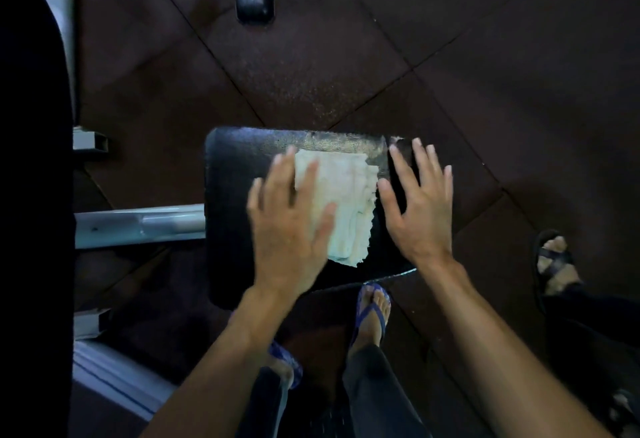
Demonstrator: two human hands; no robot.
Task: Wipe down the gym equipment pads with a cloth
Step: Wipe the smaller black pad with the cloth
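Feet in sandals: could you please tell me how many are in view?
3: one foot in a blue sandal below the pad, another half hidden by the left forearm, one in a black sandal at right.

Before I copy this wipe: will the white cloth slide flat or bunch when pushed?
The white cloth looks limp and creased, so it probably bunches unless pressed. The left hand lies flat on one edge, which should drag it. Its ragged edge may catch on the black pad.

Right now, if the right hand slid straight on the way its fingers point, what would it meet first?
Probably nothing: the right hand points past the pad at its worn far edge, then only floor beyond. Depth is unclear.
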